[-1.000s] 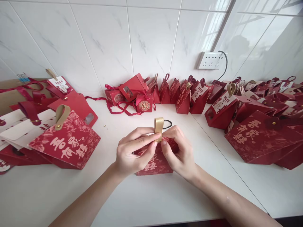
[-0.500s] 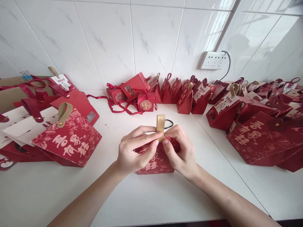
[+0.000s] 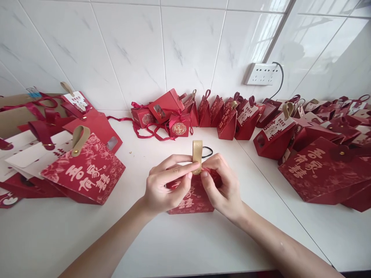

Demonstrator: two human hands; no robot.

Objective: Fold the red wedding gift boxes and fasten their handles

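We see a bright, evenly lit scene in soft daylight. Up and to the right of the fingers (image 3: 174,169), the glossy wall tiles (image 3: 130,50) carry a pale window glare. Under the fingers and wrists the white counter (image 3: 203,243) holds only faint, soft shadows. Around the fingers all is sharp; far out to either side of them the lines bow and stretch.

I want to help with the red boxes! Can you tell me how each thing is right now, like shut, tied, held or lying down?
Box: upright, top pinched shut.
Left hand: pinching the top.
Right hand: pinching the top, other side.
Strap: standing up in a loop.
Big box: closed, lying tilted.
Ribbon box: tied shut.
Hair tie: lying loose behind the strap.
Socket: on the wall, cable at its side.
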